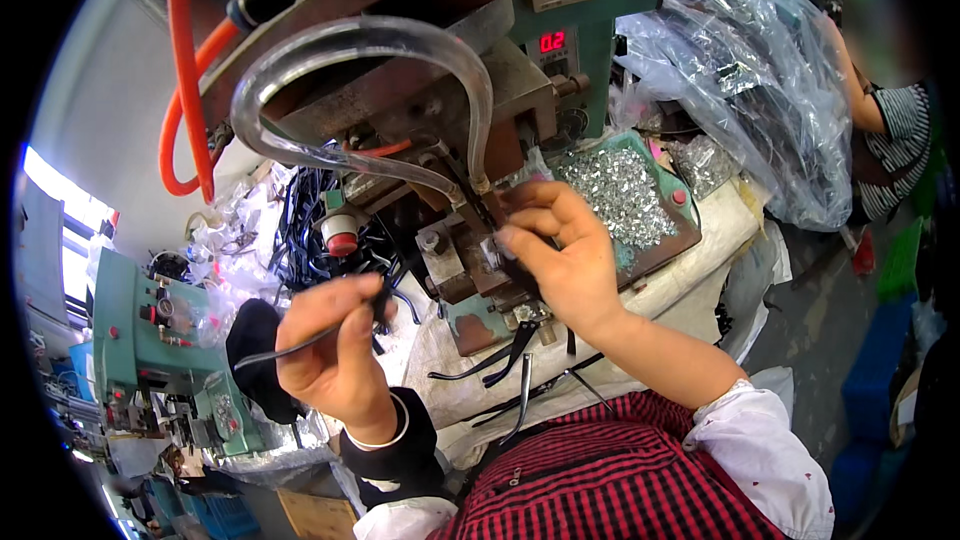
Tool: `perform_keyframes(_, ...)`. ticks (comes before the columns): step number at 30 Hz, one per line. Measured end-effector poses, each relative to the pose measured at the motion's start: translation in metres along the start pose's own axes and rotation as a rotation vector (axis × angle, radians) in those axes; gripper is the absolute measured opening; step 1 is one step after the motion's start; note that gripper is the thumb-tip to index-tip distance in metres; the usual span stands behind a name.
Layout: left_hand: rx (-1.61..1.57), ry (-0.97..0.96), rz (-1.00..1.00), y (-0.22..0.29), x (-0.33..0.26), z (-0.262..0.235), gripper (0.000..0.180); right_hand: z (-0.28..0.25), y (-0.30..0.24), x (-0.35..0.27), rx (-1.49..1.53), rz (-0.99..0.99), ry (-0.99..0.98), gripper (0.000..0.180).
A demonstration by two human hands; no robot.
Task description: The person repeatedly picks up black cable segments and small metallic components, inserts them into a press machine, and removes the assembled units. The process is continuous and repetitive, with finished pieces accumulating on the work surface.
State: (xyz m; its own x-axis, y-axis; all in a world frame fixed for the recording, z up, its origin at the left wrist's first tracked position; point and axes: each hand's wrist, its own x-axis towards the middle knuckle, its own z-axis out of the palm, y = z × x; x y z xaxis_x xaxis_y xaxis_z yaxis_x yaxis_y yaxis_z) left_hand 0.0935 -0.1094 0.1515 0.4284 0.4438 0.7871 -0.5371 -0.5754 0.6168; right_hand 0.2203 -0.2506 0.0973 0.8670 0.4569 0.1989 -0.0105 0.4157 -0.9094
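My left hand (335, 355) is closed on a thin dark eyeglass temple (292, 349), held in front of the machine with its slim end pointing left. My right hand (570, 255) reaches into the work area of a green bench press (590, 30). Its thumb and forefinger are pinched beside the metal fixture (470, 275), under the clear hose. What those fingertips hold is too small and partly hidden. Several dark temples (515, 352) lie on the pale cloth just below the fixture.
A tray of small silvery metal parts (625, 195) stands right of the fixture. More dark temples (300, 215) are heaped at left, near a red push button (342, 242). A clear hose (365, 35) loops overhead. Plastic bags (750, 90) and another person's arm (860, 90) are at far right.
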Motion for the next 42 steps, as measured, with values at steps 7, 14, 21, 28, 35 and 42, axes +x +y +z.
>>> perform_keyframes(7, 0.112, -0.085, 0.023, -0.01, -0.006, 0.007, 0.007, -0.005, -0.026, -0.021, -0.271, -0.183, -0.104, 0.045)
perform_keyframes(14, 0.415, -0.496, 0.473, -0.006, -0.028, 0.045, 0.027, -0.129, 0.027, 0.011, -1.6, -0.28, 0.187, 0.022)
perform_keyframes(21, 0.448, -0.445, 0.557, -0.028, -0.039, 0.053, 0.025, -0.15, 0.038, 0.03, -1.314, -0.472, 0.225, 0.012)
perform_keyframes(28, 0.46, -0.444, 0.476, -0.023, -0.043, 0.053, 0.023, -0.099, 0.044, 0.052, -1.416, -0.612, 0.068, 0.013)
perform_keyframes(35, 0.881, -0.305, 0.352, 0.003, -0.075, -0.049, 0.024, -0.123, 0.029, 0.034, -1.31, -0.455, 0.223, 0.009)
perform_keyframes(42, 0.999, -0.373, -0.006, -0.063, -0.049, -0.09, 0.015, -0.12, 0.029, 0.035, -0.944, -0.372, 0.205, 0.016)
